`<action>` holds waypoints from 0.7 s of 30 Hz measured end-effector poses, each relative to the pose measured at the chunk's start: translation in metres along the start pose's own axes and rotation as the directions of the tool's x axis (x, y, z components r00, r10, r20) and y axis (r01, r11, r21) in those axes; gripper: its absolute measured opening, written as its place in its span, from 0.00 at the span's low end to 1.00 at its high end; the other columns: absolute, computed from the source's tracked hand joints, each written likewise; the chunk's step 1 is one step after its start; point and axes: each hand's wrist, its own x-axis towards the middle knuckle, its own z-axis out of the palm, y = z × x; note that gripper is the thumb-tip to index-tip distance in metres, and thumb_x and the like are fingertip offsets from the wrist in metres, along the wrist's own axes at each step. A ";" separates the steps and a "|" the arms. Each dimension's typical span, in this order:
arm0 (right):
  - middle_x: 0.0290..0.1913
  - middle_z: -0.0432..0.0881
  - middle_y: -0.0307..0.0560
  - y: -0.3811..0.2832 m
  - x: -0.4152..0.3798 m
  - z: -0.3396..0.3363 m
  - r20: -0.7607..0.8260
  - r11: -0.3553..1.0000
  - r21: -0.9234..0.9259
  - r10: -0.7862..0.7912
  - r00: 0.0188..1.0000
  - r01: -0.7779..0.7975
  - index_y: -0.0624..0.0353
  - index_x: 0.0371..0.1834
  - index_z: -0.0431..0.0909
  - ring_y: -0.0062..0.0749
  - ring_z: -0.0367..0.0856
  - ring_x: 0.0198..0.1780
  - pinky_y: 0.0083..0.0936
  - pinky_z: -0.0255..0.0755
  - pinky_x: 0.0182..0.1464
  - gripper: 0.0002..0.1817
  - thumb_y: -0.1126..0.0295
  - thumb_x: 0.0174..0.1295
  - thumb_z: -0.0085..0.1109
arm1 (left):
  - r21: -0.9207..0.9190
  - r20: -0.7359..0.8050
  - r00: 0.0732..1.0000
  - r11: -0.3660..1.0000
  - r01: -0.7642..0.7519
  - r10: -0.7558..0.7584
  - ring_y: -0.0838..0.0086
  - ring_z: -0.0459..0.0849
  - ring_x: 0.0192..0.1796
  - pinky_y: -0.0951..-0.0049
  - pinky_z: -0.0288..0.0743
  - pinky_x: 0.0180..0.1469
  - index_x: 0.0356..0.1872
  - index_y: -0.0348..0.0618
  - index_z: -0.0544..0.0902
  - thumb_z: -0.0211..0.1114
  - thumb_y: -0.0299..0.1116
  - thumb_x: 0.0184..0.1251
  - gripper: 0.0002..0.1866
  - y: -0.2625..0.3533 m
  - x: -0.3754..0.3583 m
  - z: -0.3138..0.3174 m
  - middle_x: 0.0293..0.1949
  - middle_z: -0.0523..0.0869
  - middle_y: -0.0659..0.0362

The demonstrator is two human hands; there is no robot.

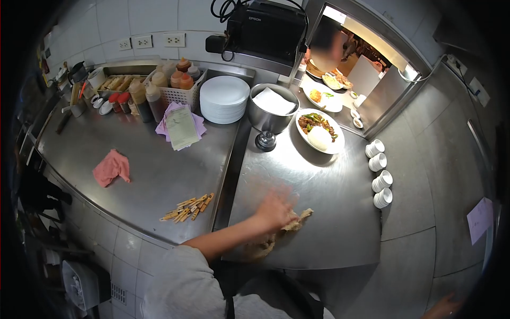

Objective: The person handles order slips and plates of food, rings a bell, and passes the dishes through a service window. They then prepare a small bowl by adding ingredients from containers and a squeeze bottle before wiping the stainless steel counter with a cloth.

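My left hand reaches across the steel counter and is smeared by motion. A crumpled beige cloth lies against the hand, with part of it nearer the counter's front edge. Whether the fingers grip the cloth is hidden by the blur. At the bottom right, low beside the counter, my right hand shows only in part in the dim corner, and its fingers are unclear.
A plate of food with rice, a steel pot and stacked white cups stand on this counter. Wooden clips, a pink cloth, papers, plates and bottles lie left. A person is beyond the pass window.
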 end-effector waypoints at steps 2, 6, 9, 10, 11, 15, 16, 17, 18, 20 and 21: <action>0.58 0.60 0.75 0.004 0.003 -0.004 -0.002 1.000 -0.017 -0.005 1.000 0.005 0.73 0.59 0.57 0.69 0.65 0.56 0.58 0.64 0.54 0.39 0.56 0.53 0.61 | -0.049 0.035 0.981 0.981 -0.189 0.191 0.52 0.50 0.73 0.45 0.40 0.70 0.68 0.50 0.61 0.42 0.61 0.67 0.35 0.024 0.004 0.042 0.70 0.56 0.48; 0.57 0.63 0.74 0.012 0.009 -0.013 -0.041 0.999 -0.041 -0.012 0.999 0.010 0.74 0.59 0.59 0.69 0.66 0.55 0.57 0.65 0.54 0.37 0.56 0.54 0.60 | 0.073 0.108 0.948 0.949 -0.308 0.300 0.54 0.51 0.73 0.44 0.41 0.70 0.68 0.52 0.62 0.43 0.60 0.67 0.33 0.030 -0.004 0.090 0.71 0.56 0.51; 0.55 0.65 0.74 0.008 0.013 -0.024 -0.018 0.999 -0.032 -0.002 1.000 0.002 0.75 0.58 0.60 0.68 0.67 0.54 0.57 0.65 0.53 0.36 0.56 0.54 0.59 | 0.104 -0.003 0.951 0.946 -0.308 0.310 0.55 0.53 0.72 0.45 0.42 0.70 0.67 0.53 0.63 0.43 0.58 0.67 0.32 0.027 -0.004 0.099 0.71 0.57 0.53; 0.55 0.66 0.73 0.006 0.015 -0.027 -0.001 1.000 -0.023 0.002 1.000 -0.002 0.75 0.57 0.60 0.68 0.68 0.54 0.57 0.65 0.53 0.36 0.56 0.54 0.59 | 0.100 -0.009 0.953 0.949 -0.300 0.302 0.55 0.54 0.72 0.45 0.42 0.70 0.67 0.53 0.64 0.44 0.58 0.68 0.31 0.025 -0.001 0.098 0.71 0.57 0.52; 0.54 0.66 0.73 0.004 0.015 -0.028 0.010 1.000 -0.005 0.016 1.000 -0.016 0.75 0.57 0.60 0.68 0.68 0.53 0.57 0.65 0.53 0.36 0.56 0.55 0.59 | 0.100 -0.019 0.956 0.952 -0.291 0.294 0.55 0.55 0.72 0.45 0.42 0.69 0.66 0.53 0.65 0.44 0.57 0.68 0.31 0.021 0.004 0.096 0.70 0.58 0.52; 0.53 0.67 0.72 0.003 0.009 -0.024 0.011 0.999 -0.046 -0.014 1.000 0.015 0.76 0.58 0.60 0.66 0.69 0.53 0.57 0.66 0.53 0.35 0.58 0.55 0.59 | 0.056 -0.102 0.975 0.980 -0.190 0.195 0.55 0.59 0.70 0.46 0.45 0.69 0.64 0.53 0.68 0.46 0.57 0.67 0.30 0.007 0.026 0.095 0.68 0.62 0.51; 0.53 0.67 0.72 0.004 0.007 -0.021 0.005 0.996 -0.083 -0.045 0.999 0.045 0.76 0.58 0.60 0.66 0.69 0.53 0.57 0.66 0.53 0.35 0.58 0.55 0.59 | 0.062 -0.105 0.977 0.981 -0.182 0.188 0.55 0.59 0.70 0.46 0.45 0.69 0.64 0.53 0.68 0.46 0.57 0.67 0.30 0.003 0.031 0.096 0.68 0.62 0.51; 0.53 0.67 0.72 0.004 0.007 -0.020 0.002 0.991 -0.117 -0.065 0.998 0.065 0.76 0.58 0.60 0.65 0.69 0.54 0.57 0.66 0.53 0.35 0.58 0.56 0.59 | 0.069 -0.108 0.978 0.982 -0.173 0.180 0.55 0.59 0.70 0.46 0.45 0.69 0.64 0.53 0.68 0.46 0.57 0.67 0.30 -0.001 0.037 0.096 0.68 0.62 0.51; 0.54 0.67 0.72 0.004 0.006 -0.018 0.000 0.985 -0.152 -0.085 0.996 0.084 0.76 0.58 0.60 0.64 0.69 0.54 0.58 0.65 0.53 0.35 0.58 0.56 0.58 | 0.076 -0.111 0.979 0.983 -0.165 0.173 0.55 0.59 0.70 0.47 0.45 0.69 0.64 0.53 0.68 0.46 0.57 0.67 0.30 -0.005 0.043 0.095 0.68 0.62 0.51; 0.55 0.68 0.71 0.006 0.004 -0.006 0.021 0.989 -0.104 -0.101 0.995 0.103 0.74 0.58 0.61 0.61 0.69 0.55 0.55 0.65 0.54 0.33 0.58 0.57 0.58 | 0.088 -0.092 0.987 0.988 -0.124 0.132 0.56 0.57 0.71 0.47 0.44 0.69 0.64 0.53 0.68 0.46 0.56 0.67 0.29 -0.012 0.052 0.089 0.68 0.62 0.52; 0.55 0.68 0.69 0.012 0.002 0.012 0.045 0.995 -0.024 -0.098 0.994 0.099 0.72 0.58 0.63 0.59 0.70 0.56 0.52 0.66 0.55 0.32 0.58 0.58 0.58 | 0.093 -0.081 0.990 0.990 -0.104 0.112 0.57 0.57 0.71 0.47 0.44 0.69 0.64 0.53 0.68 0.46 0.56 0.67 0.29 -0.014 0.055 0.086 0.69 0.61 0.52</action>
